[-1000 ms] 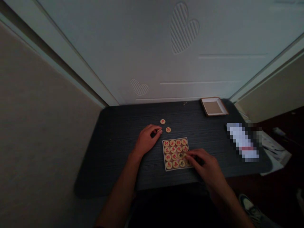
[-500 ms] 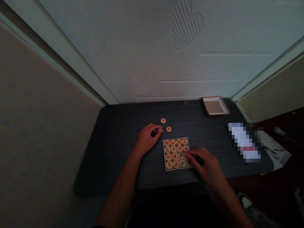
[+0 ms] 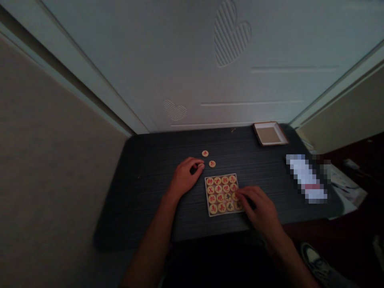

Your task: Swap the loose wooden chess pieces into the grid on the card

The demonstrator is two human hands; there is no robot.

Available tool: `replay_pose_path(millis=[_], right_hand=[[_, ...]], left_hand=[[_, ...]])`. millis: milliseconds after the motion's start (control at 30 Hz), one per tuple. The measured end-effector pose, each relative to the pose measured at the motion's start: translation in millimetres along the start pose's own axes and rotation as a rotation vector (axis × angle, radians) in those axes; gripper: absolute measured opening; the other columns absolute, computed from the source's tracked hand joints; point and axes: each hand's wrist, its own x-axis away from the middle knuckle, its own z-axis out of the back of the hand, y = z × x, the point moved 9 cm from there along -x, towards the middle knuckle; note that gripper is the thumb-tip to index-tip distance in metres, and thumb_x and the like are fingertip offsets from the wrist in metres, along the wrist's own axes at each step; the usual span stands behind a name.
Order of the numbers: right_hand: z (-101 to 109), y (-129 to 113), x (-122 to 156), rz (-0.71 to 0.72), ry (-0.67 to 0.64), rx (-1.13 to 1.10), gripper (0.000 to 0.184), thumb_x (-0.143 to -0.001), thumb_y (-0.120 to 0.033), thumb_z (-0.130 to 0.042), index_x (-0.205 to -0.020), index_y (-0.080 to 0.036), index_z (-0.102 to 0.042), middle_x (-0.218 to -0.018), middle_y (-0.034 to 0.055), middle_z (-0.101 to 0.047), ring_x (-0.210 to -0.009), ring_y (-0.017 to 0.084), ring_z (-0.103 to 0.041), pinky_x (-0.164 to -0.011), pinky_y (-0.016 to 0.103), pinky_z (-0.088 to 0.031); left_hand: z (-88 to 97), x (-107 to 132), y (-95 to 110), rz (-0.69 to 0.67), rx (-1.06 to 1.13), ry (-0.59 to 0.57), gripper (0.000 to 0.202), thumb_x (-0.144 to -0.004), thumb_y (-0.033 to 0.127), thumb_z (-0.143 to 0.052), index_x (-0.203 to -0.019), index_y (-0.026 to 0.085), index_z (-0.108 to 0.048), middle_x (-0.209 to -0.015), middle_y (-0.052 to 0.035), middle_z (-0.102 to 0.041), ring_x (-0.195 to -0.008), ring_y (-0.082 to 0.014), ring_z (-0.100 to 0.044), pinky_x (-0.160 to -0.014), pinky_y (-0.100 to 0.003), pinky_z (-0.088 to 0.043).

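Note:
A shallow square box (image 3: 207, 203) on the dark table holds several rows of round wooden Chinese chess pieces, most with red characters, a few with black. My right hand (image 3: 259, 206) reaches in over the box's right side, thumb and fingertips pinched on a piece (image 3: 235, 196) in the right column, which they partly hide. Beyond the box's upper left corner rests my left hand (image 3: 186, 176), its thumb and forefinger closed on a pale chess piece (image 3: 201, 165) that barely shows. Two loose red-marked pieces, a farther one (image 3: 205, 153) and a nearer one (image 3: 212, 164), lie beside its fingertips.
An open box lid (image 3: 270, 135) sits at the table's far right corner. A blurred-out phone-like object (image 3: 306, 178) lies near the right edge. Behind the table (image 3: 144, 168) stands a white door panel (image 3: 186, 64). A shoe (image 3: 313, 258) shows at lower right.
The view has shifted slightly. The right fingertips have drawn back a little, and more of the red-marked piece under them shows. My left hand has hardly moved.

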Motion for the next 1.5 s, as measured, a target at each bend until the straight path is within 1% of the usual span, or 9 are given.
replay_pose_path(millis=[167,367,767,1033,1167,1267,1367,1433,1500], right_hand=[[-3.0,-2.1,2.2,-0.007,0.010,0.016,0.024,-0.095,-0.037,-0.068,-0.117,-0.028,-0.071,-0.114,0.0096,-0.067,-0.105,0.026,-0.068,-0.094,0.042,-0.060],[-8.3,5.9,2.8,-0.069,0.002,0.022,0.032,-0.094,-0.038,-0.067,-0.124,-0.028,-0.067,-0.117,0.0096,-0.065,-0.104,0.026,-0.068,-0.093,0.042,-0.061],[-12.6,7.6,2.8,-0.058,-0.020,-0.025,0.033,-0.096,-0.037,-0.063,-0.127,-0.027,-0.064,-0.120,0.0104,-0.064,-0.107,0.025,-0.066,-0.093,0.041,-0.059],[-3.2,12.6,2.8,-0.084,0.015,-0.064,0.031,-0.099,-0.038,-0.060,-0.127,-0.027,-0.065,-0.115,0.0099,-0.065,-0.086,0.021,-0.065,-0.073,0.035,-0.060],[-1.6,15.6,3.8,-0.098,0.039,-0.085,0.029,-0.099,-0.037,-0.061,-0.125,-0.027,-0.067,-0.113,0.0088,-0.065,-0.083,0.019,-0.065,-0.075,0.035,-0.060],[2.1,22.7,-0.6,-0.103,0.054,-0.106,0.027,-0.099,-0.038,-0.060,-0.122,-0.026,-0.069,-0.112,0.0086,-0.066,-0.084,0.019,-0.067,-0.078,0.036,-0.059],[8.6,34.2,-10.9,-0.109,0.066,-0.124,0.026,-0.099,-0.039,-0.060,-0.119,-0.026,-0.070,-0.112,0.0086,-0.068,-0.088,0.021,-0.069,-0.079,0.036,-0.059],[12.9,41.4,-18.4,-0.111,0.073,-0.134,0.026,-0.099,-0.039,-0.059,-0.118,-0.025,-0.071,-0.112,0.0084,-0.068,-0.089,0.021,-0.069,-0.080,0.037,-0.058],[16.0,46.6,-23.8,-0.114,0.081,-0.146,0.025,-0.100,-0.039,-0.059,-0.116,-0.025,-0.071,-0.110,0.0081,-0.069,-0.091,0.021,-0.069,-0.081,0.036,-0.058]], left_hand=[[-1.0,0.0,-2.0,0.002,-0.004,-0.006,0.014,-0.098,0.030,-0.063,-0.107,0.025,-0.073,-0.098,-0.0024,-0.072,-0.086,-0.0174,-0.067,-0.082,-0.034,-0.055],[-0.6,0.1,-1.5,0.000,-0.005,-0.007,0.014,-0.098,0.031,-0.063,-0.107,0.026,-0.073,-0.097,-0.0023,-0.071,-0.086,-0.0176,-0.067,-0.081,-0.034,-0.055],[0.0,-0.1,0.0,-0.003,0.000,-0.001,0.016,-0.096,0.031,-0.066,-0.109,0.025,-0.072,-0.099,-0.0025,-0.071,-0.085,-0.0174,-0.067,-0.082,-0.034,-0.056],[0.1,1.9,1.6,-0.013,0.007,-0.003,0.019,-0.095,0.031,-0.067,-0.113,0.026,-0.071,-0.107,-0.0036,-0.069,-0.086,-0.0169,-0.066,-0.084,-0.035,-0.056],[-0.2,1.4,-0.6,-0.005,0.012,0.007,0.015,-0.099,0.030,-0.063,-0.110,0.025,-0.072,-0.108,-0.0038,-0.071,-0.088,-0.0174,-0.068,-0.085,-0.035,-0.056],[3.6,0.8,-5.5,0.033,0.059,0.049,0.021,-0.104,0.031,-0.053,-0.111,0.024,-0.071,-0.108,-0.0048,-0.073,-0.095,-0.0191,-0.070,-0.089,-0.036,-0.057],[9.9,0.1,-14.0,0.108,0.148,0.109,0.027,-0.107,0.034,-0.046,-0.116,0.023,-0.069,-0.106,-0.0053,-0.075,-0.088,-0.0176,-0.072,-0.086,-0.034,-0.059],[13.8,-1.8,-16.7,0.132,0.181,0.136,0.028,-0.106,0.036,-0.047,-0.118,0.022,-0.068,-0.107,-0.0058,-0.075,-0.086,-0.0172,-0.073,-0.083,-0.033,-0.060],[16.3,-6.7,-15.3,0.123,0.169,0.139,0.026,-0.105,0.037,-0.051,-0.118,0.023,-0.068,-0.111,-0.0061,-0.075,-0.091,-0.0182,-0.073,-0.085,-0.034,-0.059]])
